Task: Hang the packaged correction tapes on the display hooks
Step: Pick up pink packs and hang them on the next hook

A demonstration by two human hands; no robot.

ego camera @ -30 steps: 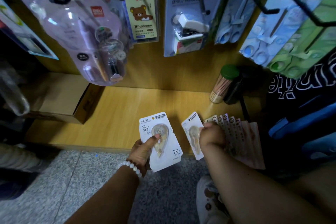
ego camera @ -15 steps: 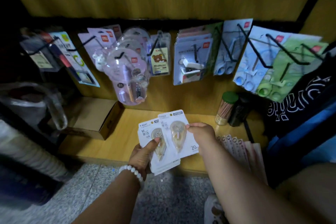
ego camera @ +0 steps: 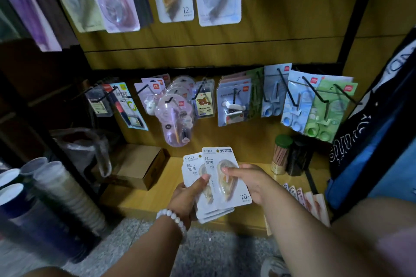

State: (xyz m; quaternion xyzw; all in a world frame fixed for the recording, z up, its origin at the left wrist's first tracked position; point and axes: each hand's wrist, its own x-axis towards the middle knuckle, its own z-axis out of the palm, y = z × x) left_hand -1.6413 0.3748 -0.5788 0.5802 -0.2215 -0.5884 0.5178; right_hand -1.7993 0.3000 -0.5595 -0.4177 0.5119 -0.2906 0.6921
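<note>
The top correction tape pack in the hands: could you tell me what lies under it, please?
Under the top pack lies a second pack of the same design, offset left, with edges of more cards showing below. Both the left hand and right hand hold them. Their exact number is hidden.

Two hands [ego camera: 184, 198]; beaded bracelet [ego camera: 172, 218]; cardboard box [ego camera: 139, 165]; two lidded jars [ego camera: 281, 154]; correction tape packs [ego camera: 221, 177], count unclear.
</note>
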